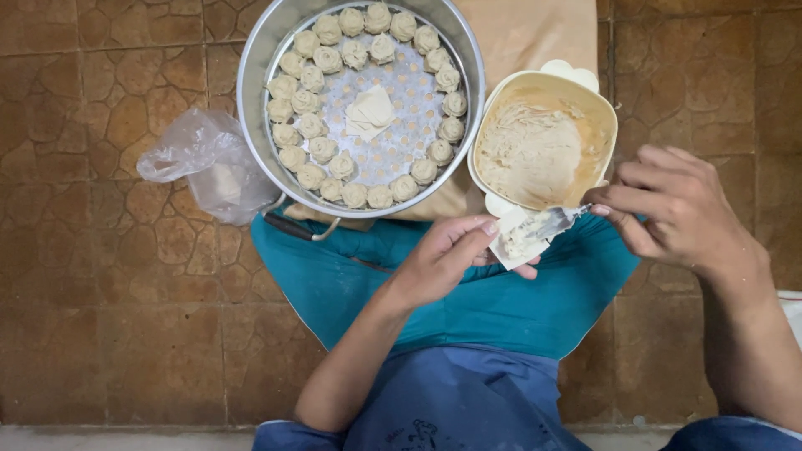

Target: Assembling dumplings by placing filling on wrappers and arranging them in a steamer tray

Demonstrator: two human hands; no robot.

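My left hand (451, 255) holds a small pale dough wrapper (520, 238) flat on its fingers, above my lap. My right hand (677, 209) grips a metal spoon (558, 221) whose tip rests on the wrapper, spreading pale filling. Just beyond the spoon stands a cream plastic bowl (603, 113) of minced filling. To its left sits a round metal steamer tray (255, 75) with several folded dumplings (311, 127) set in rings and a loose stack of wrappers (369, 113) in the middle.
A crumpled clear plastic bag (205, 159) lies left of the steamer on the brown stone-pattern floor (109, 292). A tan cloth (535, 33) lies under the steamer and bowl. My legs in teal and blue fabric (468, 334) fill the lower middle.
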